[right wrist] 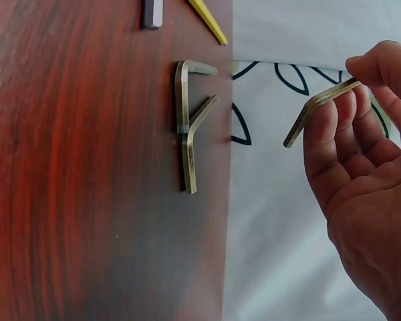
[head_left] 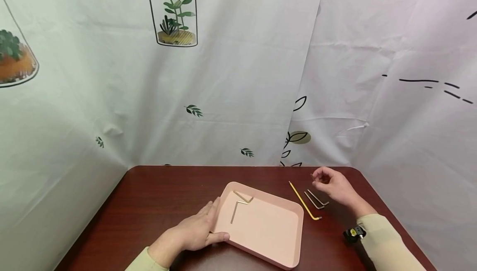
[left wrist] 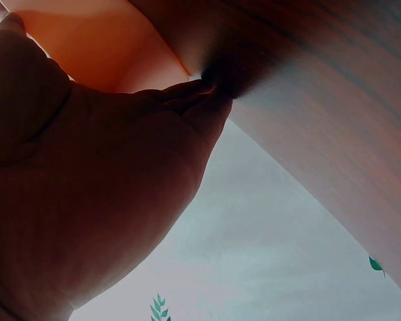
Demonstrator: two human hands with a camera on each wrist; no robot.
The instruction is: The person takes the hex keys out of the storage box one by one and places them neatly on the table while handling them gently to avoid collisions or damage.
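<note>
My right hand [head_left: 337,186] is raised over the far right of the table. It pinches a small brass-coloured hex key [right wrist: 314,107] between thumb and fingertips, its bent end sticking out. Below that hand two metal hex keys [head_left: 314,200] lie side by side on the table, with a longer yellow hex key [head_left: 301,200] to their left. My left hand [head_left: 195,227] lies along the left side of a pink tray [head_left: 268,227], fingers straight against the wall and thumb at the near rim. Inside the tray two hex keys [head_left: 234,213] lie overlapping near its far left corner.
The dark red wooden table [head_left: 160,192] ends at a white patterned cloth [head_left: 238,76] behind it and at both sides. A black device [head_left: 354,233] is worn at the right wrist.
</note>
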